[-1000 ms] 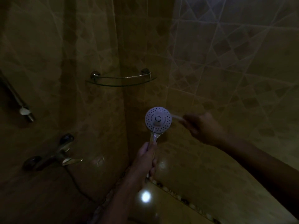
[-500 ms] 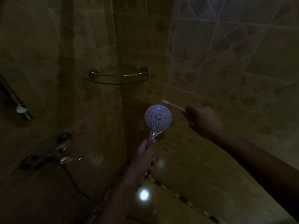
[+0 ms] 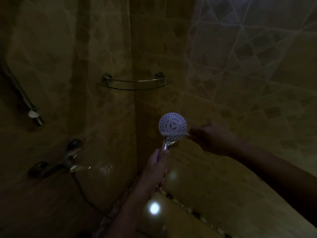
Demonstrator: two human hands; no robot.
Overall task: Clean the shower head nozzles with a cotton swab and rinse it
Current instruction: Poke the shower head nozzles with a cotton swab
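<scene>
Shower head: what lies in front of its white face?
A cotton swab crosses the lower face of the shower head, pinched by the right hand. The strip of face beneath it is hidden.

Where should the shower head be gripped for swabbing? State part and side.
Grip the shower head by its chrome handle, from below, as the left hand does. The handle hangs beneath the round nozzle face, leaving it uncovered for the cotton swab pinched in the right hand.

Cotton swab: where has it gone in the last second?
The cotton swab, pinched in the right hand, rose above the shower head, then dropped to lie across its lower face. The left hand still grips the handle, nozzles facing the camera as before.
</scene>
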